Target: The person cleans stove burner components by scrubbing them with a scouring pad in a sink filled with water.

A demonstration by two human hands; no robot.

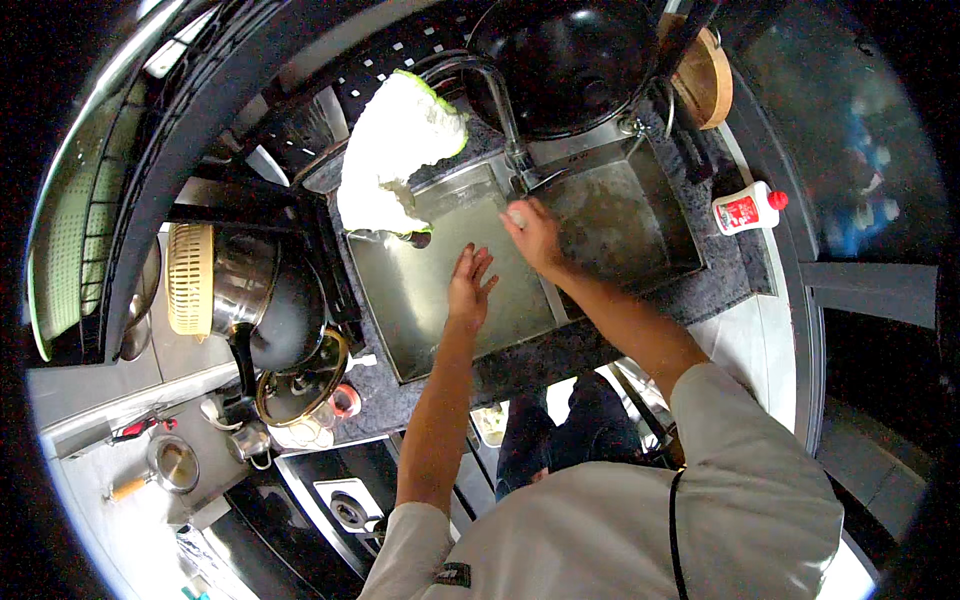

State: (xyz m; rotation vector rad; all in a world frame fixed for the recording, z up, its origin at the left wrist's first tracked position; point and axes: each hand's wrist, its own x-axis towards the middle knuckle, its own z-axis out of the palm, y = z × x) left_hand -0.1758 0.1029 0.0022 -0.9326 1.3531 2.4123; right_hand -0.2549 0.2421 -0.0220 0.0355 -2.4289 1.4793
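Note:
A double stainless-steel sink [420,300] lies before me, a curved metal faucet [504,105] standing at its back edge between the basins. Over the left basin is my left hand [470,281], its fingers apart and nothing in it. My right hand [534,232] is near the divider, below the faucet's base, with its fingers curled around a small pale object [517,218] that I cannot identify. A white cloth with a green edge [390,150] hangs at the left basin's back left corner, over-bright in the picture.
A large black wok [562,67] sits behind the sink. To the right stands a white bottle with a red cap [746,208]. Pots [289,300], a yellow plastic basket [190,280] and a glass lid [300,382] are at the left. A hob [349,510] lies at lower left.

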